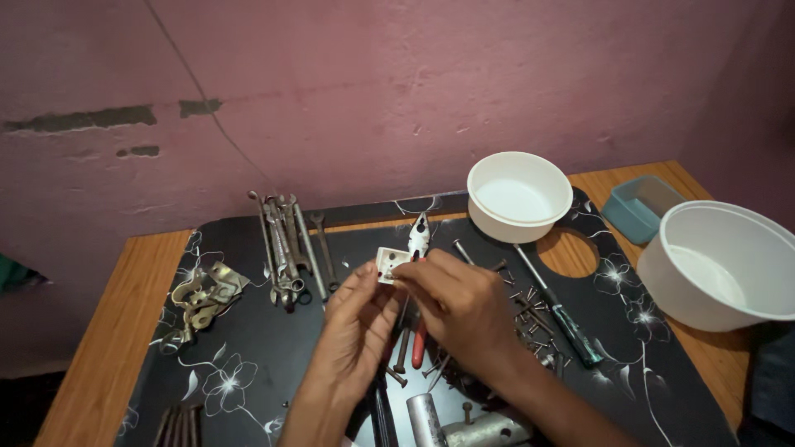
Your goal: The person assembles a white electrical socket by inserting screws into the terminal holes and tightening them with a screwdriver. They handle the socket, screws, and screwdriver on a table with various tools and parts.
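You pinched a small white square plate (389,264) between the fingertips of your left hand (358,324) and right hand (460,308), held above the black floral mat (248,364) just near of the red-handled pliers (419,248). A steady grip on its edges, holes facing you, looked wise. Counted: two white bowls (517,197), one blue tub (642,207), one screwdriver (556,308), one bunch of spanners (288,244); loose screws (534,319) too many to count.

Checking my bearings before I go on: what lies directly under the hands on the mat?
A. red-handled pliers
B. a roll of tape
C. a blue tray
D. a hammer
A: the red-handled pliers lie on the black mat, jaws poking out above the left hand and right hand, which pinch a small white plate.
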